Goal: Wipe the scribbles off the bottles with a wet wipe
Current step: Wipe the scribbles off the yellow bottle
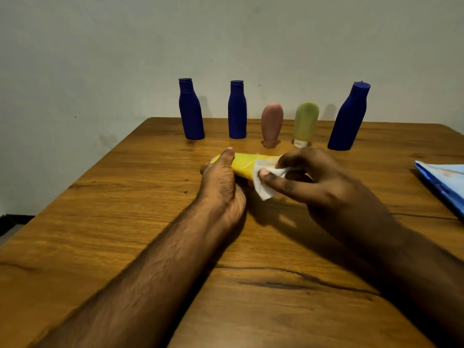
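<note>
A yellow bottle [244,164] lies on its side just above the wooden table [150,247]. My left hand [222,183] grips its left end, fingers curled round it. My right hand [319,182] pinches a white wet wipe [263,182] between thumb and fingers and holds it against the bottle's right part. The right end of the bottle is hidden behind the wipe and my fingers. No scribble shows on the visible yellow surface.
Along the table's far edge stand three blue bottles [191,110] [237,110] [349,118], a pink tube [272,124] and a green tube [305,123], both on their caps. A blue wipes packet [444,180] lies at the right edge. A wall rises behind.
</note>
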